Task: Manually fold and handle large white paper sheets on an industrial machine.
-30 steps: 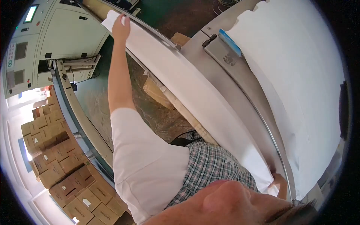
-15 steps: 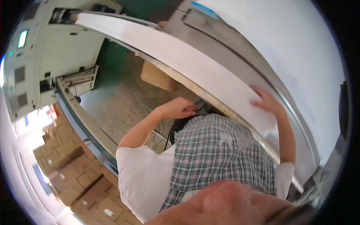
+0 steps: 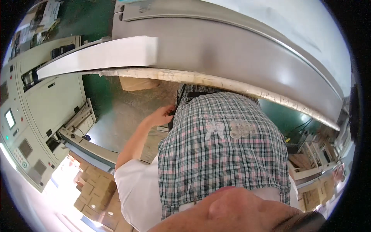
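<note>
My left hand (image 3: 164, 115) hangs at my left side against the plaid apron (image 3: 224, 150), its fingers curled. A dark patch shows at the fingertips, and I cannot make out what, if anything, they hold. My right hand does not show; only a bit of white sleeve (image 3: 293, 189) is seen on that side. In front of me a long white strip (image 3: 104, 54) lies along the grey metal table (image 3: 232, 48). Its near end is square, and its far end reaches the pale cabinet machine at the left. Neither hand is seen touching it.
A worn, taped edge (image 3: 193, 78) runs along the table's front at my waist. The cabinet machine (image 3: 58, 96) with a small screen stands at left. Stacked cartons (image 3: 96, 189) are behind on the left; a carton (image 3: 139, 83) lies under the table. A metal frame (image 3: 317, 154) stands at right.
The white strip reached under my right hand before; now its end lies farther left, toward the machine. My right hand has left the strip and the view. My view has turned; my left hand stays by the apron.
</note>
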### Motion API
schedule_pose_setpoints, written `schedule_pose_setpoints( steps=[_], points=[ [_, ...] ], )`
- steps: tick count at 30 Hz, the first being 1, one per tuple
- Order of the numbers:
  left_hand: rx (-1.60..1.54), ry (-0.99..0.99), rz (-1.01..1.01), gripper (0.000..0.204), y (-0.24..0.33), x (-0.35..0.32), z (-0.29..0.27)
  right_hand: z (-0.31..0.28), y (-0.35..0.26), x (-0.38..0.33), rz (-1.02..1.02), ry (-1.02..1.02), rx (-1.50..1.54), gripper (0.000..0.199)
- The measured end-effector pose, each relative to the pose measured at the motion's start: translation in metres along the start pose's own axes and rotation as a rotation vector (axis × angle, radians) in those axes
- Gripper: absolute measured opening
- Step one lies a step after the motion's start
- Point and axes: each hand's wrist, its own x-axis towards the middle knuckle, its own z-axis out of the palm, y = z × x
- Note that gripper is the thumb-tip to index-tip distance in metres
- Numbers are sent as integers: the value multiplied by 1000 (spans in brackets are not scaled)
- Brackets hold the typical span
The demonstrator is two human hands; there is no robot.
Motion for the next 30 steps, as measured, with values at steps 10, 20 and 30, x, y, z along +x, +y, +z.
schedule_pose_setpoints(
  steps=[10,20,30],
  points=[
    [247,-69,-171,42,30,-21,2,-3,18,-23,538,-92,-44,27],
    [138,-64,-225,41,-15,-19,9,-22,-11,0,980,-261,-103,35],
    [-288,4,-395,39,-15,-11,6,-8,-6,57,768,-294,259,26]
  ],
)
